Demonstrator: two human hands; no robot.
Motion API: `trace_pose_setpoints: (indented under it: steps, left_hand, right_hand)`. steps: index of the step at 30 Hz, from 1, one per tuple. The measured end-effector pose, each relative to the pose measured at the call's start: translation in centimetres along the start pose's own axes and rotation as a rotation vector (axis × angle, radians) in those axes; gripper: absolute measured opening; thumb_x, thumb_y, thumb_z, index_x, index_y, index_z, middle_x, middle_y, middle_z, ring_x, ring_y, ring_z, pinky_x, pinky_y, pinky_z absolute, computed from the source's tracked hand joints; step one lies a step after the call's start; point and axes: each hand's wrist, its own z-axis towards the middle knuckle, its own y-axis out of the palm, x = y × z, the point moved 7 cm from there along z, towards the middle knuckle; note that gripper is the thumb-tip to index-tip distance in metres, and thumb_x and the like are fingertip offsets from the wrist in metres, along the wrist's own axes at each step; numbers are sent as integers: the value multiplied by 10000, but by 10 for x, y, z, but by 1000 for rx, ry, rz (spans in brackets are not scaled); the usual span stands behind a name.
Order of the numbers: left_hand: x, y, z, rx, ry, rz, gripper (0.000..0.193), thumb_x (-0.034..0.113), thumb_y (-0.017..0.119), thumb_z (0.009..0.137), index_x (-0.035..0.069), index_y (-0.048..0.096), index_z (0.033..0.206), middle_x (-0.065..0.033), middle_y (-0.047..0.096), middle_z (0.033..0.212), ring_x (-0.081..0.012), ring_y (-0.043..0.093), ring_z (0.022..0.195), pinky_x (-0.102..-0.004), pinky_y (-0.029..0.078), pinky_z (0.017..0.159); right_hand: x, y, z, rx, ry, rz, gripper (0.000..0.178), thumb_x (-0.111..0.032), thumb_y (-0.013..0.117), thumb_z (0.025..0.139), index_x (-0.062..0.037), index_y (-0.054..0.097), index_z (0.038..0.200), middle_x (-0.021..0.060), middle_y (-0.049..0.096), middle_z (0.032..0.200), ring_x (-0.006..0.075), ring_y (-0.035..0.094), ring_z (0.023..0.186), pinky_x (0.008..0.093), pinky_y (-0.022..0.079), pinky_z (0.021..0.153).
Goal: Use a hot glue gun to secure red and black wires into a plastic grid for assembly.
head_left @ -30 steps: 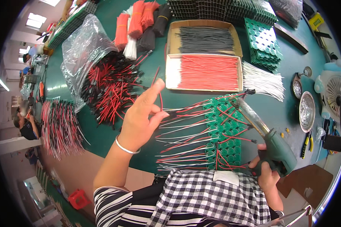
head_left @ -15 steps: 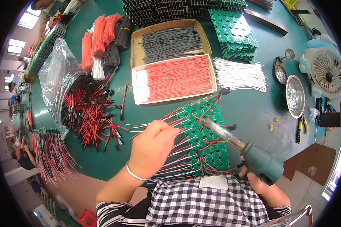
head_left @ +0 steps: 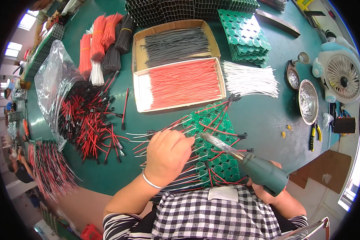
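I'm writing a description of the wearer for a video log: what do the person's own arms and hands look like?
The left hand is gloveless, with a slim, pale, smooth bangle at the wrist. The right hand, partly hidden, shows no glove. Both sleeves are striped black and white.

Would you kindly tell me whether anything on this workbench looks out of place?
Two small yellow bits lie loose on the green tabletop left of the pliers, seemingly belonging to no pile. A single red-and-black lead also lies by itself beside the heap of leads.
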Motion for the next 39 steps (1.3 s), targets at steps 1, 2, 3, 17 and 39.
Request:
trace_pose_setpoints:
  steps: [1, 2, 3, 17, 39]
  left_hand:
    - [0, 0, 0, 2, -1, -5, 233, -18, 751, 657, 72, 669, 856, -58, 570, 772, -254, 559, 687, -373, 436, 619]
    - [0, 0, 0, 5, -2, -11, 232, -19, 750, 657, 72, 667, 854, -57, 572, 773, -253, 560, 687, -373, 435, 618]
    - [0, 0, 0, 0, -6, -12, 233, -21, 749, 656, 73, 667, 853, -56, 572, 773, -253, 560, 687, -372, 434, 618]
    - [-2, 0, 0, -9, -23, -15, 223, -29, 736, 659, 72, 657, 842, -56, 571, 767, -251, 560, 690, -371, 425, 620]
    - [3, 4, 2, 32, -27, 158, 202, 26, 733, 659, 97, 629, 817, -42, 592, 773, -241, 581, 696, -369, 443, 640]
  right_hand:
    - [0, 1, 2, -5, -9, 2, 283, 36, 630, 672, -4, 698, 943, 134, 692, 922, 316, 656, 768, 377, 542, 711]
    - [-1, 1, 4, -11, -17, 4, 281, 39, 628, 671, -4, 698, 939, 131, 691, 914, 315, 653, 765, 378, 539, 706]
    - [-3, 1, 7, -17, -30, -9, 281, 36, 629, 672, -4, 697, 941, 131, 689, 914, 316, 651, 769, 377, 538, 705]
    - [-2, 2, 9, -51, -23, 1, 257, -3, 631, 688, -16, 685, 939, 131, 679, 916, 321, 645, 766, 390, 536, 702]
    - [-2, 3, 3, 13, -82, -69, 348, 30, 524, 723, 58, 607, 1059, 67, 633, 708, 193, 652, 571, 328, 542, 600]
